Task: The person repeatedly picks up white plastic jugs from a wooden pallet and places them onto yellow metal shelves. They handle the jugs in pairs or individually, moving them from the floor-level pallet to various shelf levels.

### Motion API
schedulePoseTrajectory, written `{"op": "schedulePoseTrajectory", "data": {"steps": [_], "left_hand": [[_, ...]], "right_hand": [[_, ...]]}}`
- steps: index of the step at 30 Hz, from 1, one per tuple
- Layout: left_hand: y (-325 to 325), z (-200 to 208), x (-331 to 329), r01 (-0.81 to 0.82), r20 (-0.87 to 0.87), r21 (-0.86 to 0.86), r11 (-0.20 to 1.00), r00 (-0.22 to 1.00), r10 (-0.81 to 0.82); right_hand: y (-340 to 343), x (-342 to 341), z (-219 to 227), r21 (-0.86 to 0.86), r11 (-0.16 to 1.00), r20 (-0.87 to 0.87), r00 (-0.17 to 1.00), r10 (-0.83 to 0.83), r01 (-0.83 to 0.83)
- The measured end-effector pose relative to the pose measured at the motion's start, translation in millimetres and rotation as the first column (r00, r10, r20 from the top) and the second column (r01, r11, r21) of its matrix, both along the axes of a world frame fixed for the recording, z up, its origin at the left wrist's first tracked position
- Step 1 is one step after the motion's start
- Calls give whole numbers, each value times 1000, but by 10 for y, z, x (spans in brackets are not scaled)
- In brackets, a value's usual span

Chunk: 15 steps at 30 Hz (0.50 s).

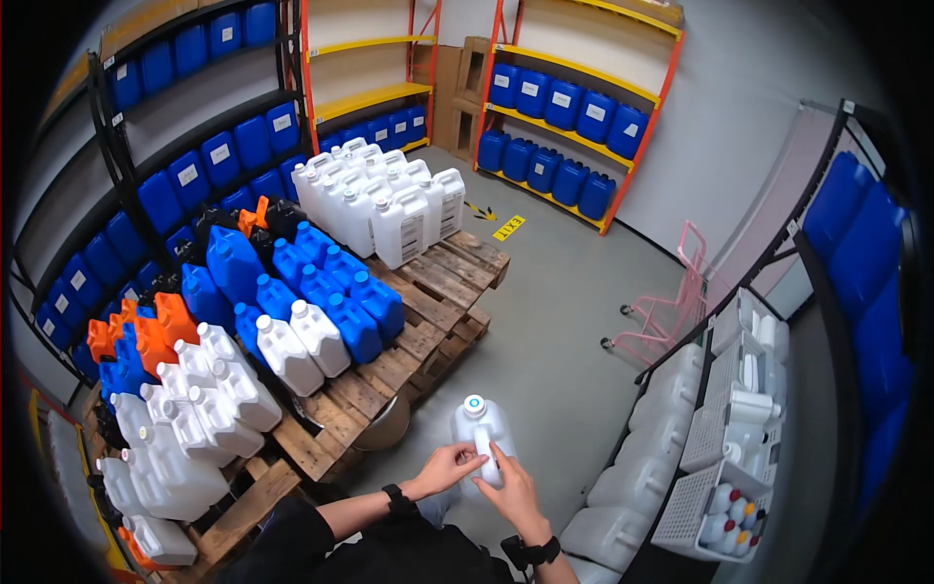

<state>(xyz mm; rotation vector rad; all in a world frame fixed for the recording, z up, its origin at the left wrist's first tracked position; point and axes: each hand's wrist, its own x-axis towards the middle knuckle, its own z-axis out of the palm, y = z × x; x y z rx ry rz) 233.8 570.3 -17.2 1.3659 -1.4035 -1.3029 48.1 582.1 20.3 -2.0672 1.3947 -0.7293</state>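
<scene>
In front of my body I hold a translucent white plastic jerrycan [467, 426] with a white cap that has a blue ring on top. My left hand [443, 471] is closed on its near left side, with fingertips by the white handle. On the other side of that handle, my right hand [514, 494] grips the jerrycan, thumb and fingers bent against it. The lower part of the jerrycan is partly hidden behind my hands. Left of it, wooden pallets [428, 297] carry rows of white jerrycans [401, 229], blue jerrycans [355, 326] and orange jerrycans [154, 346].
Racks with blue canisters [564, 102] line the back and left walls. A pink hand trolley [671, 307] stands at right on the grey floor [555, 321]. Nearer, a shelf holds large white containers [623, 482] and a white basket [681, 511] of small bottles with coloured caps.
</scene>
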Motion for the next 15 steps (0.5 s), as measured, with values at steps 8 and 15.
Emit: {"op": "schedulePoseTrajectory", "data": {"steps": [8,15], "left_hand": [[-1500,-162,-86,-145,-77,-32,989,987,142],[-2685,-10,253,-377,-28,-134,917,926,377]], "right_hand": [[-1655,5,213,42,989,-126,981,149,-144],[-3155,409,282,-6,936,-63,934,352,-353]]}}
